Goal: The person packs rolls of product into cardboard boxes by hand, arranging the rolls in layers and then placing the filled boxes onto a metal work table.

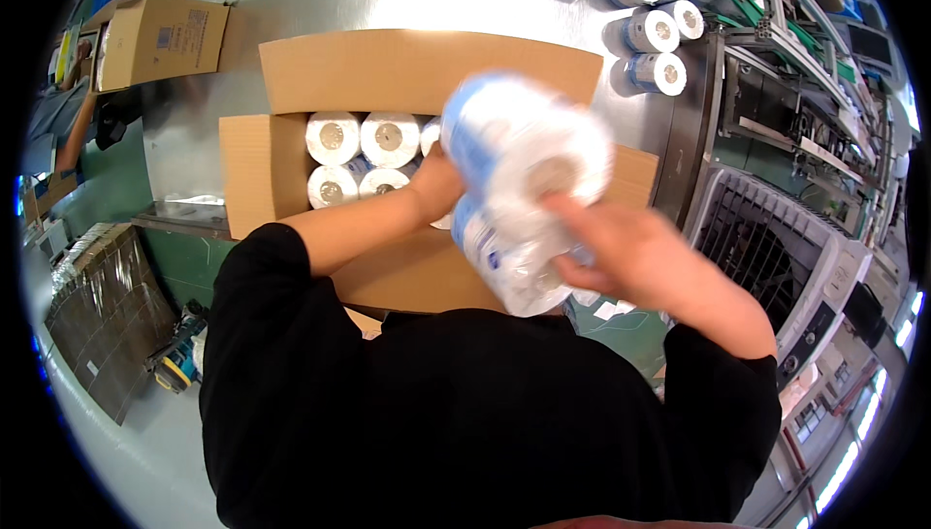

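Observation:
Two paper rolls in clear and blue plastic wrap, an upper roll [485, 136] and a lower roll [499, 257], are held tilted above the right part of an open cardboard box [427, 64]. They are smeared by motion. My right hand [626, 248] grips their right ends, its fingers at the core of the upper roll. Against their left side is my left hand [438, 183], closed on the rolls, with most of its fingers hidden behind them. Inside the box stand several white rolls [391, 139] in rows, core ends up; my left forearm covers part of them.
More wrapped rolls [652, 32] lie on the metal table [194, 131] at the far right, beside a rail conveyor [776, 15]. Another cardboard box [170, 42] sits far left, near a person's arm [78, 136]. A grey grilled machine [776, 238] stands right.

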Tool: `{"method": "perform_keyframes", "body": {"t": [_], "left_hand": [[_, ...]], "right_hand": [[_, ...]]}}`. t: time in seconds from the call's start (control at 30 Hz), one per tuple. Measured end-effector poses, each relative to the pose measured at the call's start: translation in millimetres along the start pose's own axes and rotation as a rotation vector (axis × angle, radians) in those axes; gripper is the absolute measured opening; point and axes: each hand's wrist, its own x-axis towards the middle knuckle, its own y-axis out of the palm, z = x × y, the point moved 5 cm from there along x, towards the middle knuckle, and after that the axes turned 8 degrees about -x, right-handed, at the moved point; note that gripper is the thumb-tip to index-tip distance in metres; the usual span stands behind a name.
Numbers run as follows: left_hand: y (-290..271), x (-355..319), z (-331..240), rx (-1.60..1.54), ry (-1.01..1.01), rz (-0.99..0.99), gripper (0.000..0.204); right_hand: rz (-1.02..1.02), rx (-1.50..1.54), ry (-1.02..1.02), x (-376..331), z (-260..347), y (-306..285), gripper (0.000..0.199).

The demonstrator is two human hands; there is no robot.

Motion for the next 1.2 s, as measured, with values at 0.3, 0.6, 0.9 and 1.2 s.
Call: {"method": "perform_keyframes", "body": {"t": [0.3, 0.6, 0.9, 1.2], "left_hand": [[-25.6, 5.9, -46.2, 1.02, 0.014, 0.563, 0.036], [-142.1, 178.6, -158.5, 0.426, 0.136, -0.2, 0.032], [-112.5, 405.6, -61.7, 0.968, -0.277, -0.209, 0.07], [-96.6, 449.3, -39.2, 1.159, -0.406, -0.251, 0.06]], "right_hand": [[0.28, -0.226, 0.529, 42.1, -72.5, 184.4, 0.06], [-1.108, 0.277, 0.866, -41.6, -227.3, 22.9, 0.013], [-0.92, -0.06, 1.271, -117.0, -493.7, 129.4, 0.079], [-0.452, 0.054, 1.037, -31.1, -426.9, 107.5, 0.083]]}}
